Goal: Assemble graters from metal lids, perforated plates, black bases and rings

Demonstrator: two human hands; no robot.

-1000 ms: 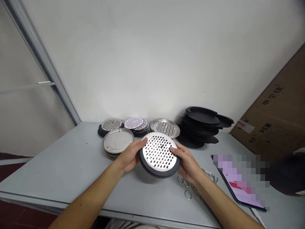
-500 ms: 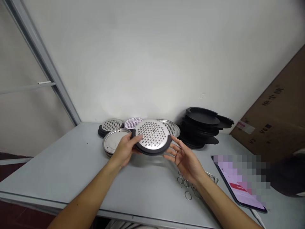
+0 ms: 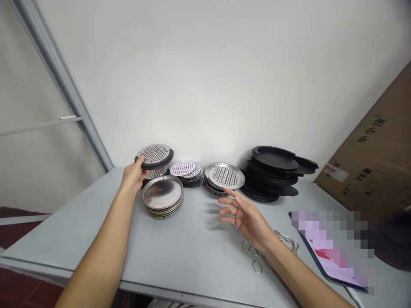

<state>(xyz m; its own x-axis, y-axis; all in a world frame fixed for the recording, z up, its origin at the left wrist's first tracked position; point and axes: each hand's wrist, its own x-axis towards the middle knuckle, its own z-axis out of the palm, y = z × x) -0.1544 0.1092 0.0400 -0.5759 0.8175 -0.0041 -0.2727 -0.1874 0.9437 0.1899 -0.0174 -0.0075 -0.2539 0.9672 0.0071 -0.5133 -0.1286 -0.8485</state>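
Perforated steel disc (image 3: 154,154) in black rim; left hand (image 3: 134,176) pinching edge

At the right edge of the frame, the brown cardboard box (image 3: 372,158) carries dark printed characters too skewed to read, and lower down what looks like "V6"; its small white label (image 3: 335,172) is illegible, and the phone (image 3: 334,252) screen is blurred

A grey table (image 3: 80,231) stands against a white wall (image 3: 205,77), cardboard box (image 3: 375,158) leaning at right.
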